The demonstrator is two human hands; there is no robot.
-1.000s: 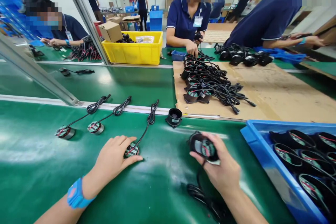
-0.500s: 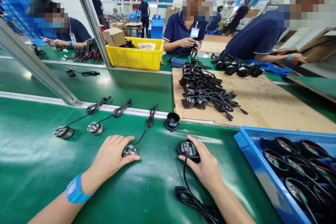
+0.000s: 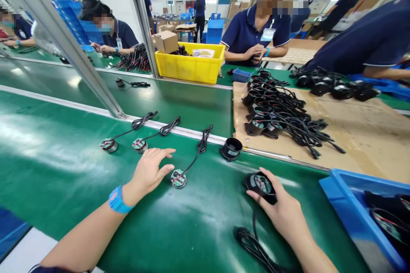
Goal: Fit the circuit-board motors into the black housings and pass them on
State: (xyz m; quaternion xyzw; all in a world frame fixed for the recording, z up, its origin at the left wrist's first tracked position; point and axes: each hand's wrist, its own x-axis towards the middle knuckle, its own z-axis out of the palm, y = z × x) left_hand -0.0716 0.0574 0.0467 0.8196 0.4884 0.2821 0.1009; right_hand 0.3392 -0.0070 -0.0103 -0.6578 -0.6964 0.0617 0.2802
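My left hand (image 3: 153,171) hovers with fingers apart, holding nothing. Just to its right lies a round motor core with a green circuit board (image 3: 178,178), its black cable (image 3: 201,143) looped toward the table's back edge. My right hand (image 3: 282,204) grips a black motor housing (image 3: 261,187) with a circuit board and red wire inside. From that housing a coiled black cable (image 3: 253,243) trails toward me. Behind, an open black housing ring (image 3: 231,149) stands alone. Two more cabled motor cores, one nearer (image 3: 140,145) and one farther left (image 3: 109,145), rest on the green mat.
At right stands a blue bin (image 3: 355,217) of black housings. Cardboard (image 3: 361,132) behind holds rows of cabled housings (image 3: 256,124). A slanted metal post (image 3: 80,55) rises at left. Across the bench, a yellow crate (image 3: 190,66) stands near a co-worker (image 3: 253,30).
My left hand has come off the motor core and moved back to the left. My right hand still holds the housing. The view has shifted left.
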